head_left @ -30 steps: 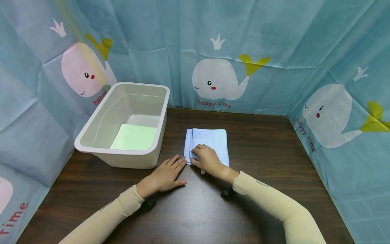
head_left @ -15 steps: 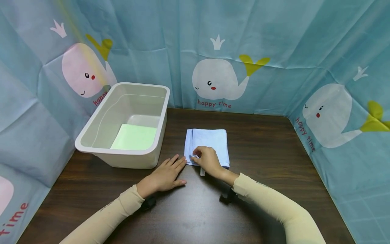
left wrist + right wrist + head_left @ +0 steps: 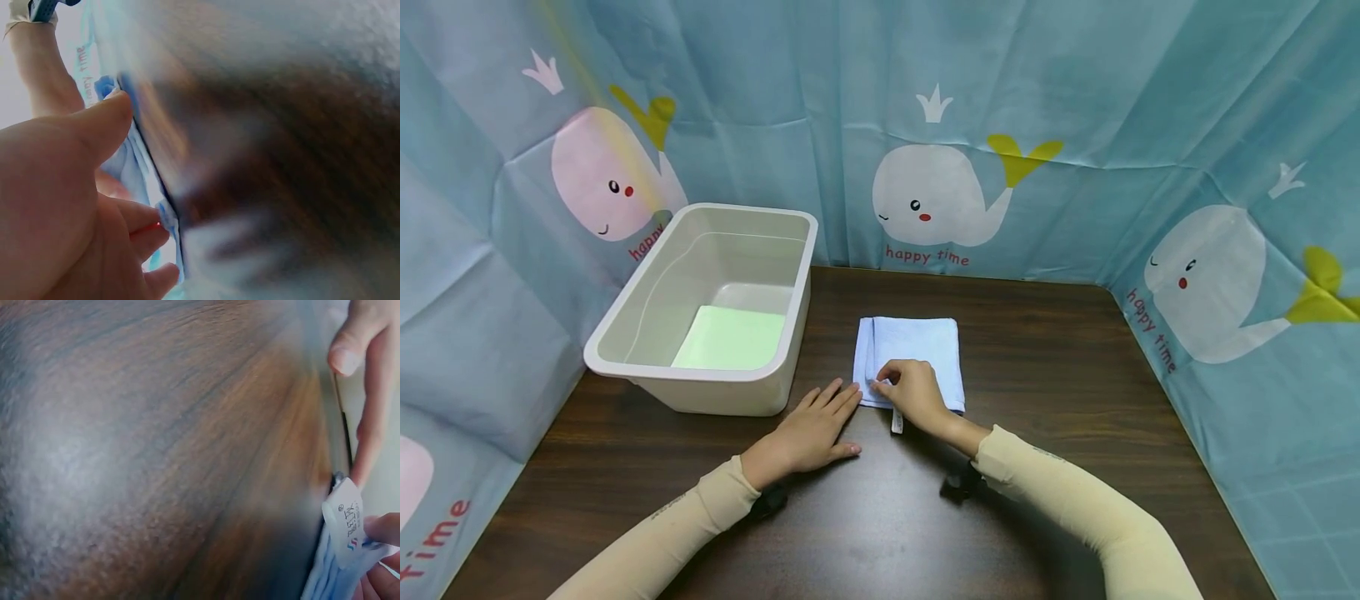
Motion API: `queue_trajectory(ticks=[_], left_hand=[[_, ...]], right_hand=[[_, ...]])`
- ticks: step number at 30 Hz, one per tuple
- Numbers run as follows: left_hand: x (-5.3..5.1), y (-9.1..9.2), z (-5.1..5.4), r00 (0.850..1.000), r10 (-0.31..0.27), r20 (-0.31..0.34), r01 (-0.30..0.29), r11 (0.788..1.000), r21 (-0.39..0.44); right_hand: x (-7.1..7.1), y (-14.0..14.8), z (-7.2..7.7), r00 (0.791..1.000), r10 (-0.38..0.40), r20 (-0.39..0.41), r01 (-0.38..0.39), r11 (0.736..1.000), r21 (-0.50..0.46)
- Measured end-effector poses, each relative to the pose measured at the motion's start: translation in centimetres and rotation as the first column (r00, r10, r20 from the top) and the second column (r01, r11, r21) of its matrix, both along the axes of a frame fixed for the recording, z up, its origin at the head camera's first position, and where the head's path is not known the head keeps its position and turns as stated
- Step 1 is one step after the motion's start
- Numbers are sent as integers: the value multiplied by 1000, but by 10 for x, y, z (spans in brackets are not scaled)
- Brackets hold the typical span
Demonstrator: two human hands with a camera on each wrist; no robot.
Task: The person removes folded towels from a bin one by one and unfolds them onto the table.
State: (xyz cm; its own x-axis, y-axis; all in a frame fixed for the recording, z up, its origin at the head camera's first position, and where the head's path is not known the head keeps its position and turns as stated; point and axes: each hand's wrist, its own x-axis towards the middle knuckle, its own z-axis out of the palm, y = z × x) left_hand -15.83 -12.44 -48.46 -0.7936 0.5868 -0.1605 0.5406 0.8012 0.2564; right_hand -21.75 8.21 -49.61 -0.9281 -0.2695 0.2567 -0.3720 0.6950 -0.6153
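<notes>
On the table lies a folded light-blue towel (image 3: 919, 340), with a white label (image 3: 897, 422) sticking out past its near edge. My right hand (image 3: 917, 396) pinches a bit of the towel near its front left part; the right wrist view shows the thumb and fingers on the cloth beside the printed label (image 3: 344, 520). My left hand (image 3: 808, 432) lies with spread fingers on the table, its fingertips touching the towel's near left corner. In the left wrist view the fingertips (image 3: 151, 240) meet the towel's edge.
A pale grey plastic tub (image 3: 730, 398) stands at the left, with a folded light-green cloth (image 3: 730, 337) on its bottom. Blue curtains (image 3: 842, 125) with printed whales enclose the dark wooden table (image 3: 1037, 350) at the back and sides.
My right hand has drawn slightly toward me with the pinched cloth, and more of the label shows at the near edge. My left hand has barely moved.
</notes>
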Motion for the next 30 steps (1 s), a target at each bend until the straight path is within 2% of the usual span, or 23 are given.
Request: queue_trajectory(ticks=[5, 9, 15, 22, 30], left_hand=[[-1, 3, 1, 1000, 9, 19, -9, 1000, -2], [-1, 4, 2, 1000, 14, 0, -14, 1000, 3], [-3, 6, 3, 1000, 19, -6, -19, 999, -44], [0, 4, 9, 999, 37, 8, -36, 995, -93], [5, 1, 13, 999, 53, 3, -52, 993, -107]], right_hand=[[-2, 7, 6, 1000, -23, 13, 23, 999, -42], [-5, 18, 17, 998, -56, 4, 56, 994, -94], [-6, 46, 36, 992, -127, 2, 126, 979, -158], [-6, 86, 49, 971, -241, 11, 236, 943, -233], [5, 133, 56, 940, -340, 20, 334, 909, -251]])
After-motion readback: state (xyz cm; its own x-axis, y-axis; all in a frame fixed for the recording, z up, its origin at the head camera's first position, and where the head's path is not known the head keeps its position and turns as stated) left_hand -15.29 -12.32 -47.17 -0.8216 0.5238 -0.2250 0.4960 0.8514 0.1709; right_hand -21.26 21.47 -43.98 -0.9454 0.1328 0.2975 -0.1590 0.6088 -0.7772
